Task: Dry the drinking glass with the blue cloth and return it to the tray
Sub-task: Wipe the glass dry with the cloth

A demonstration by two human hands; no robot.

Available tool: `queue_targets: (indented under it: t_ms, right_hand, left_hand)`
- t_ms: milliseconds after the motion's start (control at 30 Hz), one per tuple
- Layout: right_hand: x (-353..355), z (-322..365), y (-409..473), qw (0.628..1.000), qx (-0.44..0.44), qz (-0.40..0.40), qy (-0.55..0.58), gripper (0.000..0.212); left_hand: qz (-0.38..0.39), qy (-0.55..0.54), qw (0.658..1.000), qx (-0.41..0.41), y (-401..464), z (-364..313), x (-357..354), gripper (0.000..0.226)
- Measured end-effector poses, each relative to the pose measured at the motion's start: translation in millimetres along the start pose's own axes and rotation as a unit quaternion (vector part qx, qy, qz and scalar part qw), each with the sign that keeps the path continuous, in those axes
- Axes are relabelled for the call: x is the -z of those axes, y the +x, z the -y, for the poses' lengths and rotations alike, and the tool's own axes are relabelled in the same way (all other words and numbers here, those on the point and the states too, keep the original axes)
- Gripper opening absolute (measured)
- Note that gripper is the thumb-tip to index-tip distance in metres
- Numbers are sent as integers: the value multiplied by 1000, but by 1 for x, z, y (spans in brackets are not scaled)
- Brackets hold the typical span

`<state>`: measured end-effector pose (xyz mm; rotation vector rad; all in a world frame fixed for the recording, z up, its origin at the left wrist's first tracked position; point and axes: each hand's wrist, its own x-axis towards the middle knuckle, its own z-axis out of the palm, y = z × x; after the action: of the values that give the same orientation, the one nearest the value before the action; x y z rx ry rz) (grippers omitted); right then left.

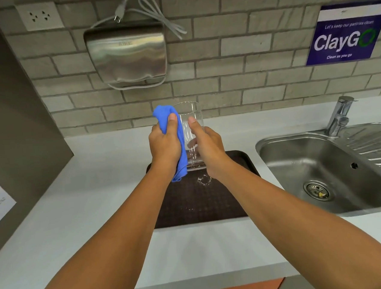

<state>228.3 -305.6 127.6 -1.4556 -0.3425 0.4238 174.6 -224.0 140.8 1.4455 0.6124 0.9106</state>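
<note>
A clear drinking glass [188, 113] is held upright in the air above the dark brown tray [195, 202]. My right hand [207, 147] grips the glass from its right side, thumb on the wall. My left hand [164, 146] holds the blue cloth [180, 140] and presses it against the left side of the glass. The cloth hangs down past the glass base. A ring of water drops lies on the tray below the glass.
A steel sink [325, 174] with a tap [339, 117] sits to the right of the tray. A metal hand dryer [126, 54] hangs on the brick wall behind. White counter [87, 195] surrounds the tray; a dark panel stands at the left.
</note>
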Motion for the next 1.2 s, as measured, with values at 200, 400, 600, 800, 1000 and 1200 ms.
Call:
queue_targets:
  t_ms: [200, 400, 600, 800, 1000, 1200]
  right_hand:
    - [5, -3, 3, 999, -15, 31, 35, 55]
    - [11, 3, 8, 1000, 0, 26, 4, 55]
    - [19, 0, 5, 992, -8, 92, 87, 56]
    - [17, -3, 8, 995, -4, 72, 74, 56]
    - [14, -8, 11, 999, 5, -2, 33, 53]
    - [6, -13, 8, 1000, -3, 22, 21, 57]
  left_hand:
    - [8, -38, 995, 96, 5, -4, 3, 37]
    - [11, 48, 995, -91, -13, 3, -8, 20]
    - [32, -23, 995, 87, 4, -1, -4, 39]
    - [34, -44, 996, 77, 4, 5, -5, 34]
    - [19, 3, 1000, 3, 2, 9, -7, 34]
    - [16, 70, 995, -73, -9, 13, -8, 26]
